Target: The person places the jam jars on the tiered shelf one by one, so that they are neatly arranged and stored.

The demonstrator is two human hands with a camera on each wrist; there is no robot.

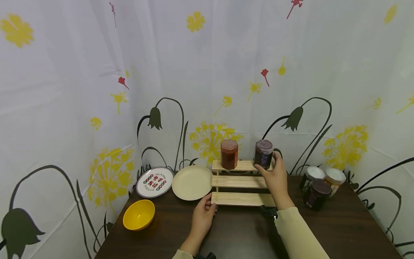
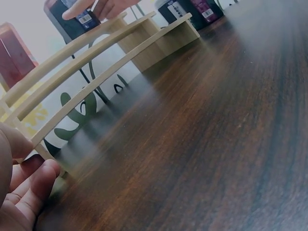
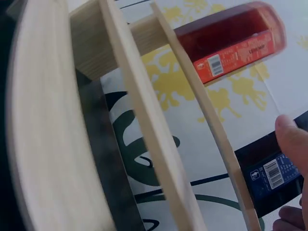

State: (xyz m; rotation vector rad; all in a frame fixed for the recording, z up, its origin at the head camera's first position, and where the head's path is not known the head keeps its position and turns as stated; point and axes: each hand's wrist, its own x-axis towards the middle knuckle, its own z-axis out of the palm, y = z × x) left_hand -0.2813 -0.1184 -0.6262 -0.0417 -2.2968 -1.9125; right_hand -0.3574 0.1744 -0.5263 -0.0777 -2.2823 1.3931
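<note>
A three-tier wooden rack (image 1: 239,182) stands on the dark table. My right hand (image 1: 276,180) grips a dark jar (image 1: 263,154) with a purplish lid at the right of the top tier. In the right wrist view, the base of this dark jar (image 3: 269,178) meets the top slat, and the thumb lies along its side. A red jar (image 1: 229,155) sits at the left of the same tier. My left hand (image 1: 203,215) pinches the left end of the lowest tier; in the left wrist view its thumb is above and its fingers (image 2: 41,185) below.
Right of the rack, two white-lidded jars (image 1: 313,174) and a dark-lidded jar (image 1: 317,196) cluster together. To the left are a cream plate (image 1: 192,182), a white patterned plate (image 1: 155,182) and a yellow bowl (image 1: 139,215). A flowered curtain (image 1: 207,72) hangs behind the table.
</note>
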